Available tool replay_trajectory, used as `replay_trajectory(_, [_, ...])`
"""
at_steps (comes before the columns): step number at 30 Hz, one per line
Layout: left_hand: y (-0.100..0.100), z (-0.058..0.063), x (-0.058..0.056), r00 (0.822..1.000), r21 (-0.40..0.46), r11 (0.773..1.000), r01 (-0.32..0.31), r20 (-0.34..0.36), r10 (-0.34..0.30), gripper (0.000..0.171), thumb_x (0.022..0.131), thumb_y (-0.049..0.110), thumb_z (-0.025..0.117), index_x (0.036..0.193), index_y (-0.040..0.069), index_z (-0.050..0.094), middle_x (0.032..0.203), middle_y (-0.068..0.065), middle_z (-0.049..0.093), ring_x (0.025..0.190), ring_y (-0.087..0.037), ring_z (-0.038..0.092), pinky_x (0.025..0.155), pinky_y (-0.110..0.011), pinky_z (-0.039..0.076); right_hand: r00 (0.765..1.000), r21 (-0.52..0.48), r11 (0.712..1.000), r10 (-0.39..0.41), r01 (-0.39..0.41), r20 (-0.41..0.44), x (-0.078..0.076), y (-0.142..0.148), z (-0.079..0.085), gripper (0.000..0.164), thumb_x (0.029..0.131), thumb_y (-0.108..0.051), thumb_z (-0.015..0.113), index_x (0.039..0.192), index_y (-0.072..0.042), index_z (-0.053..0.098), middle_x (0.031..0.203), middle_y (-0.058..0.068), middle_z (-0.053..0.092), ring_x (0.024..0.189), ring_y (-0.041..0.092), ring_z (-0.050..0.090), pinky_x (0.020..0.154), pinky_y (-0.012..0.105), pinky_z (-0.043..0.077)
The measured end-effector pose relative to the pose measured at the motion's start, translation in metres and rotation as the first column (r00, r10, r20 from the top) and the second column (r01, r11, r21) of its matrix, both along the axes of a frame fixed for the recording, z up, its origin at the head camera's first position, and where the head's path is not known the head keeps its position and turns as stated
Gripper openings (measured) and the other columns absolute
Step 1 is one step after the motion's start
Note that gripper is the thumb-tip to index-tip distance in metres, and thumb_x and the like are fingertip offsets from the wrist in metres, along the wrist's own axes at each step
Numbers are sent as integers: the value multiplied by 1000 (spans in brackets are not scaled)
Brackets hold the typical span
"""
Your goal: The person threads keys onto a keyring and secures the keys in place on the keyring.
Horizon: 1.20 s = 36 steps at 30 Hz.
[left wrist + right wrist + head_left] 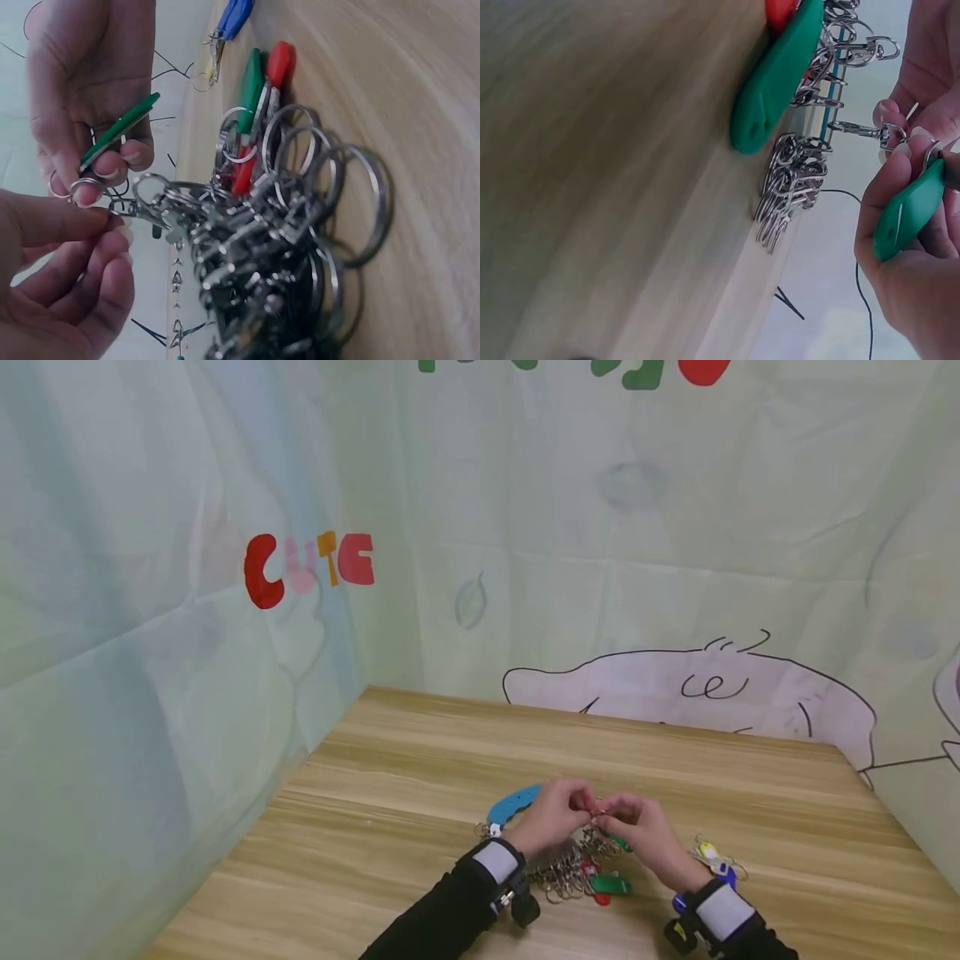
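Both hands meet above a pile of metal clasps with split rings. My left hand pinches a silvery swivel clasp between thumb and fingers. Against the fingers of my right hand lies a flat, rounded green piece with a metal edge, its small ring pinched at the fingertips. The clasp and that ring are close together; whether they are linked I cannot tell. Beneath the hands, another green piece and a red piece lie beside the pile.
A blue curved strip with small holes lies on the wooden table, behind the left wrist. Beside the right wrist are blue and yellow pieces with rings. A printed cloth hangs behind the table and along its left side.
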<state>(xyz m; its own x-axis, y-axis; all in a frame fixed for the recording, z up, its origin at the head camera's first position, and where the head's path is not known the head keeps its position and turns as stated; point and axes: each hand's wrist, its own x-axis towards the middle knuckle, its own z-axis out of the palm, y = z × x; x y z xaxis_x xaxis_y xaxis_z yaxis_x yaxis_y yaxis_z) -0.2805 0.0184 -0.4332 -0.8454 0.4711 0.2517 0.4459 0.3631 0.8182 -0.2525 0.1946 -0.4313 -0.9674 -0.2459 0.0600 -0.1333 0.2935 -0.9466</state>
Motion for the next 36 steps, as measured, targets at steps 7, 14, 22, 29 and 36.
replay_trajectory(7, [0,-2,-3,998,36,999,-18,58,16,10,79,-7,64,81,3,64,69,-2,62,59,-1,51,54,-15,43,999,13,1000,-2,2,-34,1,-1,0,24,87,-2,64,107,10,60,103,23,70,85,8,67,76,21,55])
replay_trajectory(14, [-3,0,-3,999,13,1000,0,50,-1,9,79,-5,65,83,3,65,74,-6,65,63,-1,52,59,-15,44,1000,-5,1000,-7,7,-5,-1,-3,-1,26,87,-4,63,108,11,59,103,22,70,84,8,66,76,22,55])
replay_trajectory(22, [-7,2,0,998,-20,999,42,56,-41,5,86,1,65,89,5,67,83,-4,69,71,0,57,67,-15,48,999,-13,1000,5,-4,35,-2,0,-3,27,88,-7,63,108,10,59,102,18,71,85,10,67,77,24,55])
replay_trajectory(29, [-5,1,1,999,-60,997,42,33,-40,8,87,1,63,91,7,68,82,-2,68,71,1,54,66,-15,46,999,-14,1000,-1,2,41,-1,1,-1,24,87,-6,63,106,9,60,99,12,72,84,11,67,76,24,55])
replay_trajectory(36, [-4,0,6,1000,-76,997,-7,22,9,8,88,2,63,86,7,69,81,0,65,71,-2,52,61,-17,44,1000,8,1000,11,-11,21,3,-1,0,24,88,-5,62,108,9,59,102,15,70,88,13,67,77,24,55])
